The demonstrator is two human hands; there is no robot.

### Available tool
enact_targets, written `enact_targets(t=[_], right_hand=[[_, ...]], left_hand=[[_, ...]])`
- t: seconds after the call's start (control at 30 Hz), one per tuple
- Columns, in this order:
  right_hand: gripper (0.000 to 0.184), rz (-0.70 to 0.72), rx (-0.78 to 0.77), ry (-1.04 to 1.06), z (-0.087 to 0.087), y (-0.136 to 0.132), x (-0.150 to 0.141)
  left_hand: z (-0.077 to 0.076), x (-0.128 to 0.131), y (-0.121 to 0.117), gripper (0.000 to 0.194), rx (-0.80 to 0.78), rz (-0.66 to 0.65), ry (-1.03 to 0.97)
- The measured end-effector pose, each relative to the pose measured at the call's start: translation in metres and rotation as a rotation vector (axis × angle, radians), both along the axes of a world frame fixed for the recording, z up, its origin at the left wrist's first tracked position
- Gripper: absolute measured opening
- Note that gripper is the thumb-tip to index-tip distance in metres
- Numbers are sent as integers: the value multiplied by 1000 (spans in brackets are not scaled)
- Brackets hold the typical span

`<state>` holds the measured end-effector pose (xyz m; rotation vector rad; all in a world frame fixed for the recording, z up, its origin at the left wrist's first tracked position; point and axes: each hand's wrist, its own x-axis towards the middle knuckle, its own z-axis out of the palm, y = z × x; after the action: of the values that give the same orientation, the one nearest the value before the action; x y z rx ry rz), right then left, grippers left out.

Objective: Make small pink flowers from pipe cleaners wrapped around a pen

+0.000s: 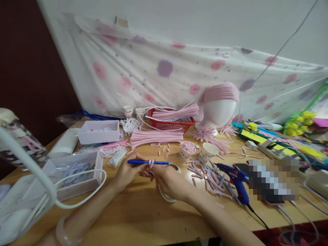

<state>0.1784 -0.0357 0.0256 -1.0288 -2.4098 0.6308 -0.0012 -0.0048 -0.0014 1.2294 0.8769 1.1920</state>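
Above the front middle of the table, a blue pen [135,162] lies level across both hands. My left hand [126,175] is closed around the pen's left part. A short pale pink pipe cleaner [151,163] is looped around the pen's middle. Fingers of my right hand [171,181] are pinched together beside that loop; they seem to grip the pipe cleaner's end, though the fingertips are partly hidden. Behind and under my right hand, a roll of tape [176,168] rests on the table. Cut pink and grey pipe cleaner pieces [208,177] lie to the right.
A blue glue gun [237,179] and a phone [273,201] lie at right. Paper cups [208,152] stand behind the cut pieces. Long pink pipe cleaners [156,136] and a red basket [174,127] are farther back, near a white mannequin head [217,111]. White boxes [98,136] and a white lamp arm [48,177] occupy the left.
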Motion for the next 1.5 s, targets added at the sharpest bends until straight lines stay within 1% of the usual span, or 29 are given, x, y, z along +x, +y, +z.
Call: enact_targets(t=[0.07, 0.13, 0.23, 0.33, 0.4, 0.5, 0.57, 0.63, 0.73, 0.8, 0.83, 0.9, 0.93, 1.03, 1.1, 1.17, 1.27, 1.33, 1.4, 1.5], right_hand=[[26, 39, 3, 13, 2, 0, 3], [24, 42, 11, -11, 2, 0, 6], [21, -8, 54, -107, 1, -1, 10], [23, -105, 161, -284, 0, -2, 10], [24, -144, 227, -400, 0, -3, 10], [18, -136, 279, -492, 0, -3, 9], [14, -118, 287, -511, 0, -3, 9], [15, -108, 291, -527, 0, -2, 11], [13, -134, 348, -465, 0, 2, 17], [17, -177, 379, -322, 1, 6, 25], [21, -194, 366, -233, 2, 9, 30], [26, -189, 291, -58, 3, 14, 39], [26, -172, 248, 18, 3, 17, 42], [27, -136, 141, 154, 0, 24, 45], [25, -133, 89, 164, -5, 24, 40], [25, -123, 60, 138, -11, 20, 30], [27, -113, 91, 91, -18, 9, 14], [27, -137, 135, 42, -19, 3, 8], [24, -151, 179, -19, -17, -1, 7], [22, -122, 257, -92, -7, -2, 12]], left_hand=[[1, -1, -1, 32, 6, -63, 19], [2, -2, -1, 32, 6, -84, 22], [3, -2, -2, 33, 2, -49, 22], [3, -2, -1, 34, -10, -8, 18], [3, -2, 0, 33, -23, 5, 15], [3, -2, 0, 31, -23, 18, 34], [2, -2, 0, 28, 0, 17, 72], [2, -1, -1, 24, 31, 7, 121], [2, 0, -3, 22, 36, -33, 182], [4, 0, -5, 22, 6, -106, 195], [5, 0, -6, 24, -16, -149, 188], [8, 0, -7, 28, -60, -209, 137], [9, 0, -8, 31, -82, -217, 91], [10, 0, -8, 37, -159, -188, -81], [10, 1, -7, 40, -197, -134, -168], [10, 1, -7, 42, -198, -51, -205], [7, 2, -6, 41, -138, 61, -188], [5, 3, -5, 39, -84, 99, -146], [4, 3, -5, 37, -34, 91, -98], [4, 2, -5, 35, 19, 3, -24]])
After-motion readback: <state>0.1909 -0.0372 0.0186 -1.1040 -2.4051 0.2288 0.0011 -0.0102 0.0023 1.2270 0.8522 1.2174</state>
